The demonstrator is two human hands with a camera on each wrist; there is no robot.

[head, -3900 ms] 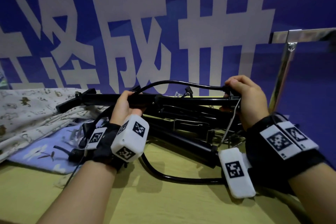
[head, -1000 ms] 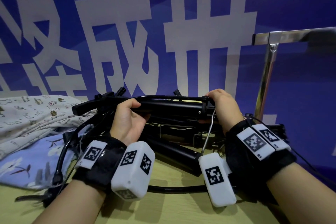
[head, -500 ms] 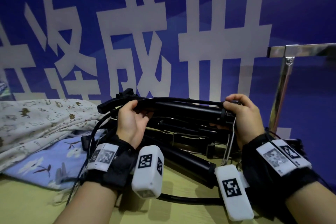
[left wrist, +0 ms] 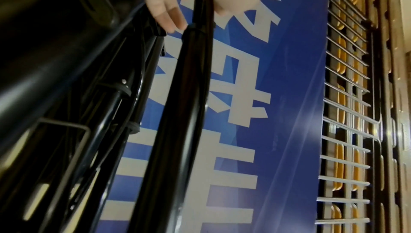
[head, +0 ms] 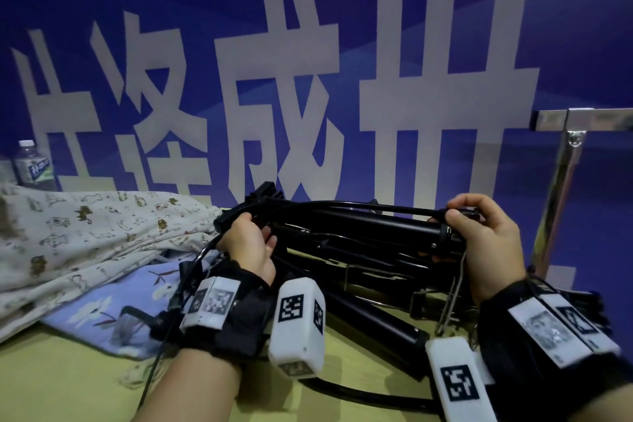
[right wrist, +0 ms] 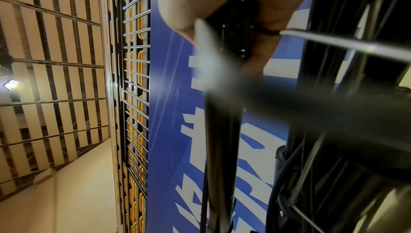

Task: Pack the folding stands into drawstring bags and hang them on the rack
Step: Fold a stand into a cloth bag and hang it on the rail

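Plainly, nothing is bagged yet: the printed drawstring bags (head: 89, 233) lie flat at left, their contents, if any, hidden. The left hand (head: 248, 247) curls loosely around the folding stand (head: 359, 233) raised over the table (head: 61, 384); the right hand (head: 486, 240) grips its other end. Loose wire legs could snag the pile beneath or spring open.

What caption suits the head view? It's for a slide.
Left hand and right hand grip opposite ends of a black folding stand above the table, beside patterned cloth bags.
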